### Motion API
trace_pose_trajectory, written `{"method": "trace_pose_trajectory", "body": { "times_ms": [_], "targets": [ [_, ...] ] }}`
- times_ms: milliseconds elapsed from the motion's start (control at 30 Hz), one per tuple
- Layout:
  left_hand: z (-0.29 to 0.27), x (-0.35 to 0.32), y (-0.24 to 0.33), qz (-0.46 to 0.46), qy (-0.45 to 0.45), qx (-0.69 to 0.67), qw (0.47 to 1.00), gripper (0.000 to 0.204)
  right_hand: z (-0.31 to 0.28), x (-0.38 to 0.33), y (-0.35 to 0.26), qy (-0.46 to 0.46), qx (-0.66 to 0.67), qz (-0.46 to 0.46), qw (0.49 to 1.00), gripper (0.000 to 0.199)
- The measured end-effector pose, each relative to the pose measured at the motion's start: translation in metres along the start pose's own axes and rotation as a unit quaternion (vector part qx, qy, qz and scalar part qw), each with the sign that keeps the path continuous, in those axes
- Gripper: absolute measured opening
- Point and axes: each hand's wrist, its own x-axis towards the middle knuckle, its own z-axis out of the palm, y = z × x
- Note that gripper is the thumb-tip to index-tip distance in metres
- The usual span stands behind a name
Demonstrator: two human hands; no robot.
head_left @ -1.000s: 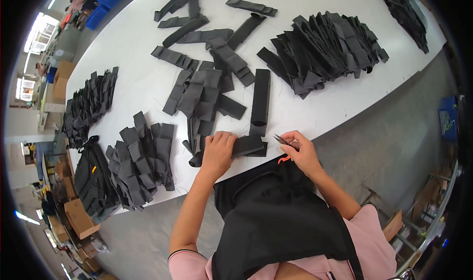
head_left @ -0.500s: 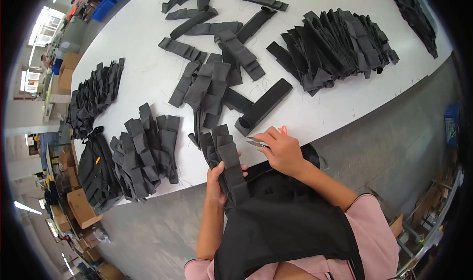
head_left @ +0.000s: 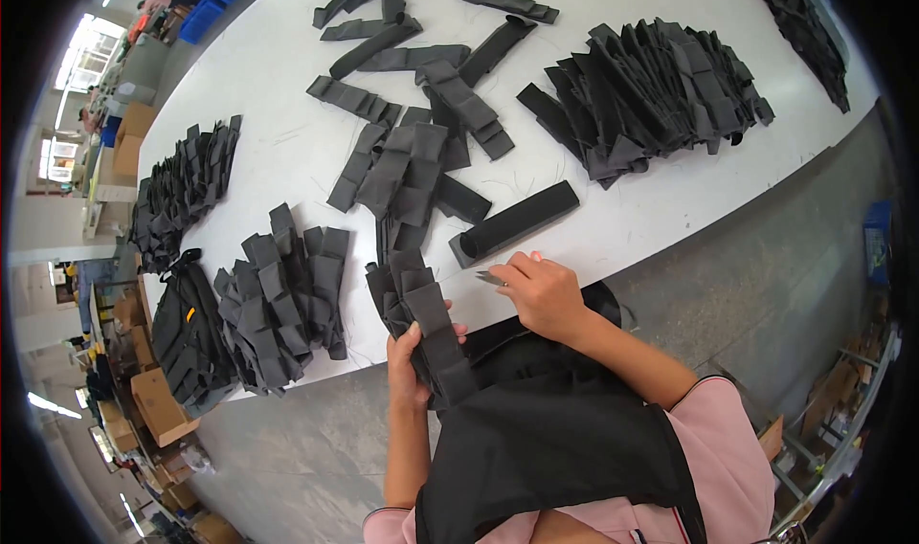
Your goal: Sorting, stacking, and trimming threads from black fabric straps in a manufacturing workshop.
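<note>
My left hand (head_left: 406,372) is closed around several stacked dark grey fabric strips (head_left: 427,312), thumb on the near side and fingertips showing past the right edge. The strips have folded, stitched-looking sections and stand up at the table's near edge, in front of my black apron (head_left: 565,448). In my right hand (head_left: 544,300) are small thread snips (head_left: 490,278), their metal blades pointing left toward the bundle without touching it. Most of the handle is hidden by my fingers. Just beyond that hand, a single black strip (head_left: 522,222) lies slantwise on the table.
Loose strips (head_left: 407,166) lie scattered over the middle of the white table (head_left: 278,123). Larger piles stand at the right (head_left: 661,99), the near left (head_left: 282,295) and the far left (head_left: 187,190). A black bag-like item (head_left: 191,329) hangs at the left edge. Loose threads dot the tabletop.
My left hand and its bundle have shifted slightly left and down. The single strip beyond my right hand has turned to a flatter slant. The red snips handle is now mostly covered.
</note>
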Motion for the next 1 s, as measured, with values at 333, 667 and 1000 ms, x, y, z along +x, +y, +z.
{"method": "trace_pose_trajectory", "body": {
  "times_ms": [333, 667, 1000],
  "targets": [
    [0.025, -0.001, 0.016, 0.070, -0.030, 0.059, 0.995, 0.048, 0.011, 0.010, 0.000, -0.084, -0.022, 0.008, 0.996, 0.024],
    [0.108, 0.117, -0.018, 0.390, -0.143, 0.769, 0.486, 0.075, -0.027, -0.056, 0.034, 0.104, 0.486, 0.450, 0.742, 0.025],
    [0.092, 0.070, -0.022, 0.191, -0.057, 0.453, 0.869, 0.052, -0.047, -0.064, 0.028, 0.149, 0.449, 0.424, 0.772, 0.017]
  ]
}}
